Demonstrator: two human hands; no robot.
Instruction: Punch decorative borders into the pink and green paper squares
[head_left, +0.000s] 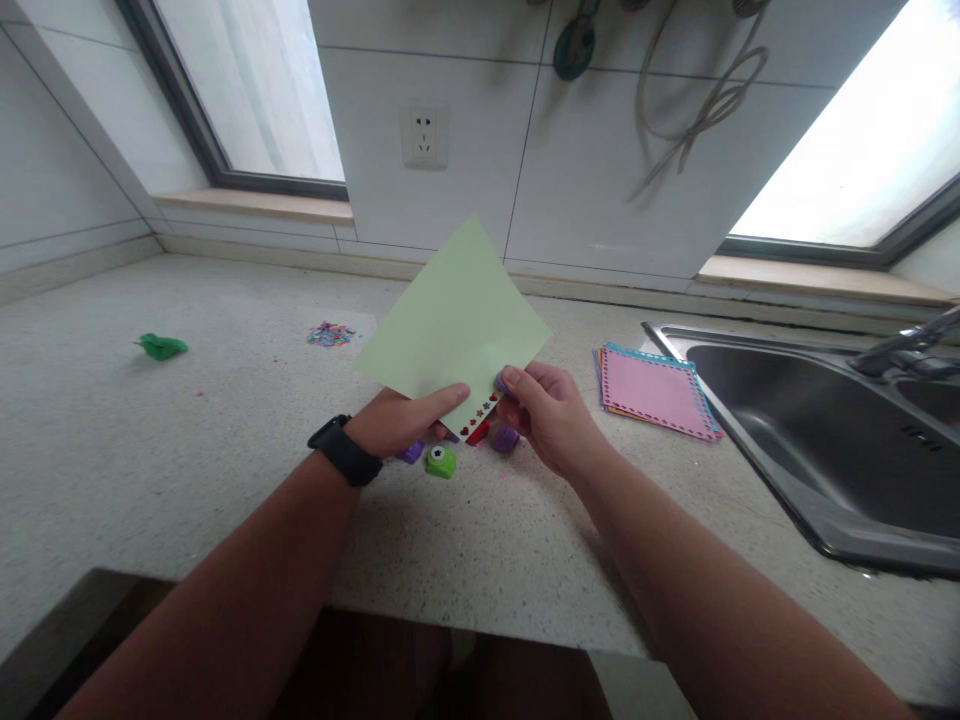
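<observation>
My left hand (401, 415), with a black watch (345, 450) on its wrist, grips a sheet of light green paper (465, 310) by its lower corner, thumb on top. Along the lower right edge of the sheet runs a short row of punched hearts and stars. At that same edge my right hand (555, 412) is closed on a small purple craft punch (500, 382), mostly hidden by the fingers. Below the paper, on the counter, lie a green craft punch (441, 462) with a star on top, purple punches (410, 452) (505, 439) and a red piece (478, 433), partly covered.
A stack of coloured sheets with punched borders, pink paper (649, 390) uppermost, lies beside the steel sink (810, 530). Colourful paper bits (331, 334) form a small pile behind my left hand. A crumpled green thing (161, 346) rests far left. The tiled wall (480, 130) closes the back.
</observation>
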